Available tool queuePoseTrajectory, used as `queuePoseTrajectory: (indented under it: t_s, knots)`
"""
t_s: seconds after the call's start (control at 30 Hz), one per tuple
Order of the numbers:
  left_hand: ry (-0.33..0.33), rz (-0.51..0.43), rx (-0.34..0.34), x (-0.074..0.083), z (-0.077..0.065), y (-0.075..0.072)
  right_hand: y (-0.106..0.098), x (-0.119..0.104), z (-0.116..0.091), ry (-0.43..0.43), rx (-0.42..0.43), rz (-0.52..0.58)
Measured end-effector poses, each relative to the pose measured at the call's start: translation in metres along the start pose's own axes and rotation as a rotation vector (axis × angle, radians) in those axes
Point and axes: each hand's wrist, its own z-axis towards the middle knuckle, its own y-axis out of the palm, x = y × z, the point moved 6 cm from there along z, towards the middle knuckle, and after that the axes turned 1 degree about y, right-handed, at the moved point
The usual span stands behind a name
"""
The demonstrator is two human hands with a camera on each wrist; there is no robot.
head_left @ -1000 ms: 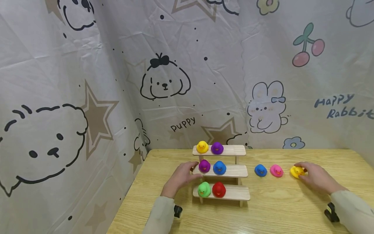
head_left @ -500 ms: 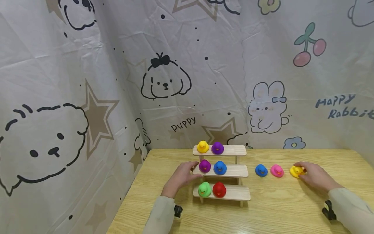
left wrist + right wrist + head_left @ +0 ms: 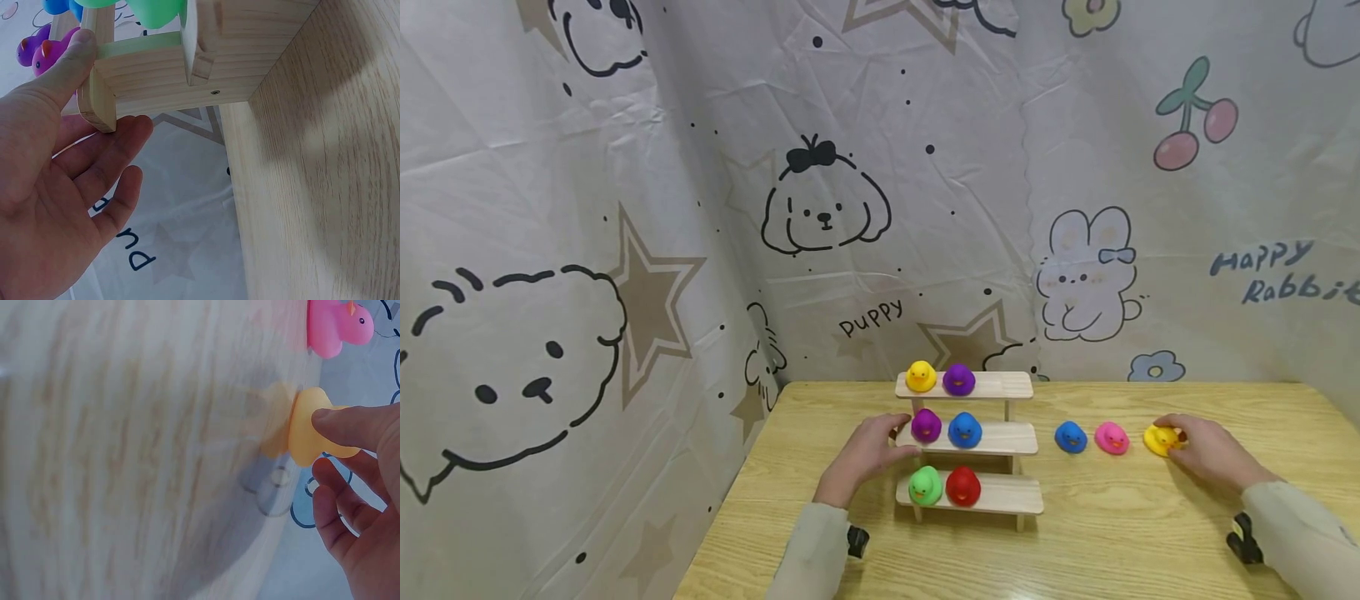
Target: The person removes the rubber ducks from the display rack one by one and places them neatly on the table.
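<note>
A three-tier wooden display stand (image 3: 1007, 437) bears pairs of rubber ducks. My left hand (image 3: 867, 454) grips the left end of its middle tier, thumb on top and fingers underneath in the left wrist view. Right by that thumb sits a magenta duck (image 3: 926, 426), with a blue duck (image 3: 965, 431) beside it. Over on the right, my right hand (image 3: 1210, 454) pinches a yellow rubber duck (image 3: 1159, 441) at the table surface. The right wrist view has the thumb (image 3: 340, 425) across the duck's side, other fingers curled behind.
A blue duck (image 3: 1071, 437) and a pink duck (image 3: 1112, 437) stand in a row between stand and right hand. Yellow (image 3: 921, 376) and purple (image 3: 959, 380) ducks top the stand; green (image 3: 925, 486) and red (image 3: 962, 487) ones occupy its lowest tier. A printed curtain (image 3: 955, 250) hangs behind the table.
The right wrist has shifted slightly left while the hand keeps its pinch on the yellow duck. The left hand stays on the stand, and the ducks keep their places.
</note>
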Motion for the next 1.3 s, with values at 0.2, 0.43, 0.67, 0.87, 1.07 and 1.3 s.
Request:
queuePoseTrajectory:
  t_s: [0.2,0.43,0.67,0.87,1.07,1.3]
  knots:
    - [-0.001,0.001,0.000,0.000,0.000,0.000,-0.001,-0.001,-0.001,0.001,-0.004,-0.004]
    - [-0.013,-0.014,-0.003,-0.001,-0.001,0.001,-0.006,-0.008,-0.006,-0.011,-0.001,-0.025]
    - [-0.015,-0.018,0.001,-0.001,-0.001,0.001,-0.012,-0.021,-0.009,-0.038,0.030,-0.073]
    - [-0.026,-0.024,-0.005,0.000,-0.001,0.000,-0.017,-0.038,-0.008,-0.108,0.073,-0.132]
    - [-0.015,-0.018,0.001,0.000,-0.002,-0.001,-0.024,-0.065,-0.010,-0.197,0.132,-0.145]
    - [-0.010,-0.022,-0.001,0.001,-0.002,-0.001,-0.031,-0.094,-0.011,-0.265,0.183,-0.163]
